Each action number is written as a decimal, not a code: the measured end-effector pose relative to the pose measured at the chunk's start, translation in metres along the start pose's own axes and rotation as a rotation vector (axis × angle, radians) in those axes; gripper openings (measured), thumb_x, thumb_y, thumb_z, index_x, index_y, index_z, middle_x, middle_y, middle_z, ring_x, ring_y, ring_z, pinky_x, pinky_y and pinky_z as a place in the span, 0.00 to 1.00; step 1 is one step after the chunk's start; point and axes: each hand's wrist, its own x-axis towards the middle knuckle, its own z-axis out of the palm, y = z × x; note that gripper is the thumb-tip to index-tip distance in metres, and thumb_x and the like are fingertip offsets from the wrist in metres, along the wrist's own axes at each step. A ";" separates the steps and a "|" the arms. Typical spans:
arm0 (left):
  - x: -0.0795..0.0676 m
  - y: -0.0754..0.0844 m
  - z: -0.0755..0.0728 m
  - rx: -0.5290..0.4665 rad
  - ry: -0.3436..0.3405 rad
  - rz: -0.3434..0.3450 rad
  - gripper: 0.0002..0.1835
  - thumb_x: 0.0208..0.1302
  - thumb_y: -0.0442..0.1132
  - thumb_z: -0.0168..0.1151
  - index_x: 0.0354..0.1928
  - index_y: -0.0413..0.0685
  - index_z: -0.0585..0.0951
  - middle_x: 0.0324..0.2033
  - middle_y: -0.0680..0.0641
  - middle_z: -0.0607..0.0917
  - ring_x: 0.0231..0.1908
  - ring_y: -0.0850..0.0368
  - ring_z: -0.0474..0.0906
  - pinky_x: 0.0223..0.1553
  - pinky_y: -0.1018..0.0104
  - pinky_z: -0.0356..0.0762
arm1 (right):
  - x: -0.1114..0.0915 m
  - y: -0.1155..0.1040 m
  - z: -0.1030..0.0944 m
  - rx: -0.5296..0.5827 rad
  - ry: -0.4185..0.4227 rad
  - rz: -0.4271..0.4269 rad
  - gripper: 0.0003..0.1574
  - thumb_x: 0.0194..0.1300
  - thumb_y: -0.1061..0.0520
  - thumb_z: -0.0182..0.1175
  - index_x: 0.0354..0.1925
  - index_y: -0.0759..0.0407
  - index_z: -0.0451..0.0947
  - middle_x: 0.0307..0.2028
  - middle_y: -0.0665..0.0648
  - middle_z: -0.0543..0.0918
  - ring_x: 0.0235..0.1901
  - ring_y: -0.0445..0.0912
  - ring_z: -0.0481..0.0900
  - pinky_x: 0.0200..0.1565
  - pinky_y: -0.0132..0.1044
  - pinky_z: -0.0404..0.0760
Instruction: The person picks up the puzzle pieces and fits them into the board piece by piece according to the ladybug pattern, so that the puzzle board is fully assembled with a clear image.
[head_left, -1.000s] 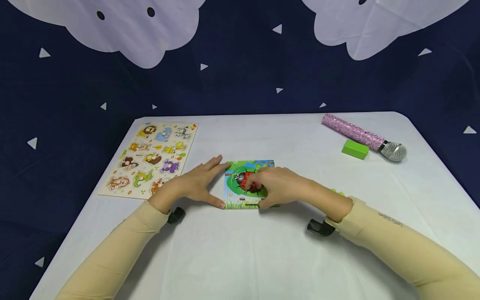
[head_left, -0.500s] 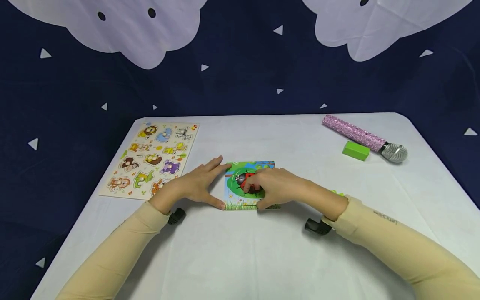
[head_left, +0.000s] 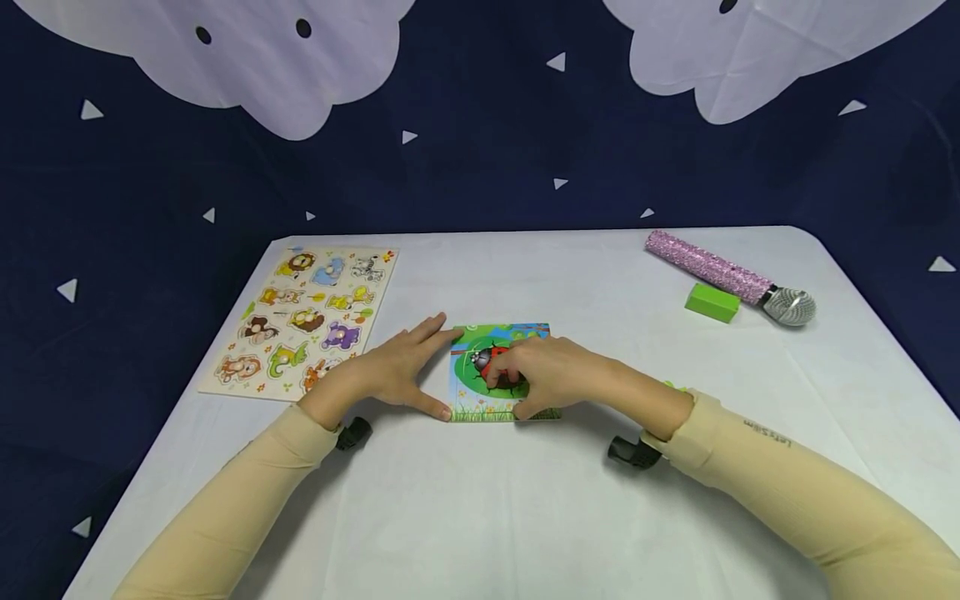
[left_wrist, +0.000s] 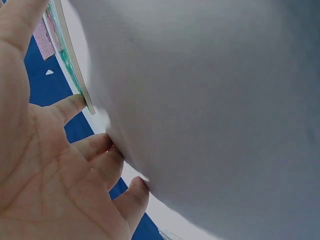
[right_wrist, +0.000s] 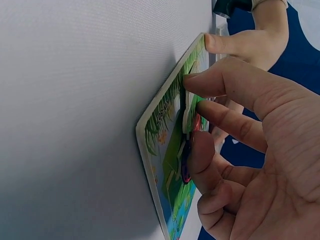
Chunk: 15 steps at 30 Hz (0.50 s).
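Note:
A small square jigsaw board (head_left: 468,398) with a ladybug picture lies flat at mid table. My left hand (head_left: 393,367) rests at its left side, thumb and index finger spread, their tips touching the near and far left corners. In the left wrist view, the board's edge (left_wrist: 75,60) meets a fingertip. My right hand (head_left: 566,375) reaches over the board's right half and hides part of the ladybug. In the right wrist view, its thumb and fingers pinch a jigsaw piece (right_wrist: 189,112), one edge of which stands slightly above the board.
At the left lies a peg puzzle board (head_left: 300,325) with several animals, partly behind my left wrist. A pink glitter microphone (head_left: 705,262) and a green block (head_left: 712,302) lie back right. Something light green (head_left: 675,385) shows behind my right forearm.
My right hand and forearm have shifted slightly left over the ladybug board. The left hand and the board stay in place.

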 end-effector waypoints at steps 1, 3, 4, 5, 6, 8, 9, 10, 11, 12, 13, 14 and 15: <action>0.000 0.000 0.000 0.000 0.001 0.001 0.69 0.53 0.66 0.82 0.88 0.55 0.50 0.88 0.38 0.40 0.87 0.38 0.38 0.86 0.35 0.46 | 0.000 0.000 0.000 0.001 0.000 0.001 0.27 0.55 0.54 0.80 0.53 0.42 0.86 0.42 0.44 0.85 0.43 0.39 0.78 0.45 0.39 0.82; 0.000 0.000 0.000 -0.001 0.002 0.002 0.69 0.53 0.66 0.82 0.88 0.55 0.50 0.88 0.38 0.40 0.87 0.38 0.39 0.85 0.34 0.46 | -0.001 0.000 0.000 0.002 -0.001 0.006 0.27 0.56 0.54 0.80 0.54 0.42 0.86 0.42 0.44 0.85 0.43 0.39 0.78 0.45 0.40 0.82; 0.000 0.000 0.000 0.000 0.002 0.003 0.69 0.53 0.66 0.82 0.88 0.55 0.50 0.88 0.38 0.40 0.87 0.38 0.39 0.85 0.34 0.46 | -0.001 0.000 -0.001 0.002 -0.002 0.008 0.27 0.56 0.54 0.80 0.54 0.42 0.86 0.42 0.44 0.85 0.43 0.39 0.78 0.45 0.40 0.82; 0.000 0.000 0.000 0.000 0.001 0.003 0.69 0.53 0.66 0.82 0.88 0.55 0.50 0.88 0.38 0.40 0.87 0.38 0.39 0.85 0.34 0.46 | -0.001 0.000 -0.001 0.001 -0.002 0.010 0.27 0.56 0.53 0.80 0.54 0.41 0.86 0.42 0.44 0.85 0.44 0.39 0.79 0.46 0.40 0.82; 0.000 0.000 0.000 0.001 0.001 0.003 0.69 0.53 0.66 0.82 0.88 0.55 0.50 0.88 0.38 0.40 0.87 0.38 0.39 0.85 0.34 0.46 | -0.001 0.000 -0.001 -0.001 -0.002 0.010 0.27 0.56 0.53 0.80 0.54 0.41 0.86 0.42 0.44 0.85 0.44 0.39 0.79 0.46 0.40 0.82; 0.000 0.000 0.001 0.001 0.001 0.003 0.69 0.53 0.67 0.82 0.88 0.55 0.50 0.88 0.38 0.40 0.87 0.37 0.39 0.85 0.34 0.46 | -0.001 0.000 -0.001 -0.003 -0.003 0.010 0.27 0.57 0.53 0.80 0.55 0.41 0.87 0.42 0.44 0.85 0.44 0.39 0.79 0.46 0.40 0.83; 0.001 0.000 0.001 0.002 0.001 0.003 0.69 0.53 0.67 0.81 0.88 0.55 0.50 0.88 0.38 0.40 0.87 0.37 0.39 0.85 0.34 0.46 | -0.001 0.000 -0.001 -0.004 -0.003 0.010 0.27 0.57 0.53 0.80 0.55 0.41 0.87 0.42 0.44 0.85 0.44 0.39 0.79 0.46 0.40 0.83; 0.001 0.000 0.001 0.002 0.001 0.003 0.69 0.53 0.67 0.81 0.88 0.55 0.50 0.88 0.38 0.41 0.87 0.37 0.39 0.85 0.34 0.46 | -0.001 0.000 0.000 -0.004 -0.003 0.008 0.27 0.57 0.53 0.80 0.55 0.40 0.87 0.42 0.44 0.85 0.44 0.39 0.79 0.46 0.40 0.83; 0.001 0.000 0.001 0.002 0.001 0.003 0.69 0.53 0.67 0.81 0.88 0.55 0.50 0.88 0.38 0.41 0.87 0.37 0.39 0.85 0.34 0.46 | -0.001 0.000 0.000 -0.003 -0.004 0.009 0.26 0.57 0.53 0.80 0.55 0.40 0.87 0.42 0.45 0.85 0.44 0.39 0.79 0.46 0.40 0.83; 0.000 0.000 0.001 0.002 0.002 0.004 0.69 0.53 0.67 0.81 0.88 0.55 0.50 0.88 0.38 0.41 0.87 0.37 0.39 0.85 0.34 0.46 | -0.002 0.000 -0.001 -0.001 -0.004 0.009 0.26 0.58 0.53 0.80 0.55 0.40 0.87 0.42 0.45 0.85 0.44 0.39 0.79 0.46 0.40 0.83; 0.000 0.000 0.001 0.001 0.002 0.005 0.69 0.53 0.67 0.81 0.88 0.55 0.50 0.88 0.38 0.41 0.87 0.37 0.39 0.85 0.34 0.46 | -0.002 0.000 -0.001 0.002 -0.005 0.010 0.26 0.58 0.52 0.80 0.55 0.40 0.87 0.42 0.45 0.85 0.44 0.39 0.79 0.45 0.40 0.83; 0.000 0.000 0.001 0.001 0.003 0.006 0.69 0.53 0.67 0.82 0.88 0.55 0.50 0.88 0.38 0.41 0.87 0.37 0.39 0.85 0.34 0.46 | -0.002 0.000 -0.001 0.005 -0.005 0.010 0.25 0.58 0.52 0.80 0.55 0.40 0.87 0.42 0.45 0.85 0.44 0.39 0.79 0.45 0.39 0.83; 0.000 0.000 0.001 0.000 0.003 0.006 0.69 0.53 0.67 0.82 0.88 0.55 0.50 0.88 0.38 0.41 0.87 0.37 0.39 0.85 0.34 0.46 | -0.002 0.001 -0.001 0.008 -0.006 0.010 0.25 0.59 0.52 0.80 0.55 0.40 0.87 0.42 0.44 0.85 0.44 0.39 0.79 0.45 0.39 0.82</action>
